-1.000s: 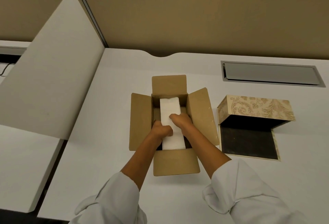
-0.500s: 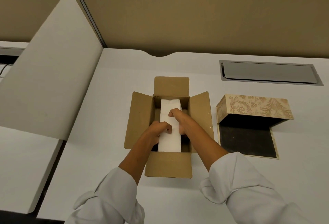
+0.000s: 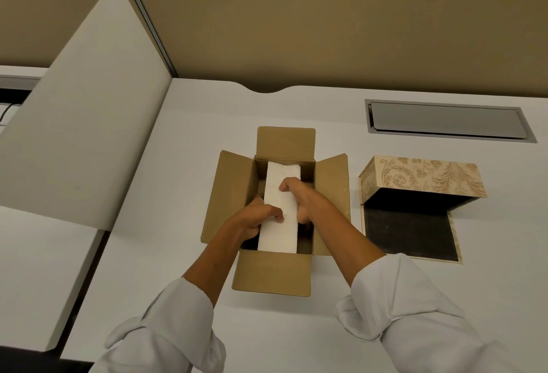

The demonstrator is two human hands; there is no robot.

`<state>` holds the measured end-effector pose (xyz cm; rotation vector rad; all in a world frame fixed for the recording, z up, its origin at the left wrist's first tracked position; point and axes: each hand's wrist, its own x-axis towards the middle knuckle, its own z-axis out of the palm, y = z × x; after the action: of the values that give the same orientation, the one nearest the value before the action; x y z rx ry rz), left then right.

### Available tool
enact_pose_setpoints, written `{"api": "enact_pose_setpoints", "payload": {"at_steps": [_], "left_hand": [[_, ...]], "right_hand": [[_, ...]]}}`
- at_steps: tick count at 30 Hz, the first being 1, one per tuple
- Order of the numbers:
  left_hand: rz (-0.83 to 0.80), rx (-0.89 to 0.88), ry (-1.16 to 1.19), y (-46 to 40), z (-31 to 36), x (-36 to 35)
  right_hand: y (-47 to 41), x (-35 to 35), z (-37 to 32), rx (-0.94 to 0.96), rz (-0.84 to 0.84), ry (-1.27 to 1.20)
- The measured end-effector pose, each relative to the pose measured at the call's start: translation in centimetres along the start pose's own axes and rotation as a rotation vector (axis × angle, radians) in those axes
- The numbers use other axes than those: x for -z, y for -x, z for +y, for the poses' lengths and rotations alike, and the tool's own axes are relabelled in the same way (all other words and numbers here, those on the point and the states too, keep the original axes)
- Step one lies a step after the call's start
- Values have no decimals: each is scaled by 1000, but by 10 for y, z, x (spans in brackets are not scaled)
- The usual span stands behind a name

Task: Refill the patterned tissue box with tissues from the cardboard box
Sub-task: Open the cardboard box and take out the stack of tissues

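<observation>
An open cardboard box [image 3: 269,274] stands mid-table with its flaps spread. Inside it lies a white stack of tissues [image 3: 281,233], long side pointing away from me. My left hand [image 3: 258,215] grips the stack's left side, fingers curled over its top. My right hand [image 3: 296,197] grips its right side, thumb on top and fingers down inside the box. To the right stands the patterned tissue box [image 3: 427,176], beige with a leaf print, tipped open over its dark base panel [image 3: 409,236].
A grey metal cable hatch [image 3: 444,120] is set into the white table at the back right. A pale desk divider [image 3: 80,123] slants along the left. A tan partition wall runs behind the table.
Both hands stay on the tissue stack; my right hand has slid farther along it. The view has shifted slightly, so the box sits a little lower left.
</observation>
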<state>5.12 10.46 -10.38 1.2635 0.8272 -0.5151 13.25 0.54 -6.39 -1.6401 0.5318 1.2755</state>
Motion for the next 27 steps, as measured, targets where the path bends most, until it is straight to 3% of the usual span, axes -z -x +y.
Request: {"api": "enact_pose_setpoints", "payload": {"at_steps": [5, 17, 24, 27], "left_hand": [[-66, -70, 63, 9, 0, 10], [-46, -54, 295, 24, 21, 24], [-180, -187, 365, 60, 33, 41], [-145, -219, 305, 78, 36, 46]], "right_hand": [[6, -2, -4, 72, -19, -18], [6, -18, -7, 220, 102, 148], [17, -3, -5, 138, -47, -251], [24, -2, -7, 133, -94, -349]]}}
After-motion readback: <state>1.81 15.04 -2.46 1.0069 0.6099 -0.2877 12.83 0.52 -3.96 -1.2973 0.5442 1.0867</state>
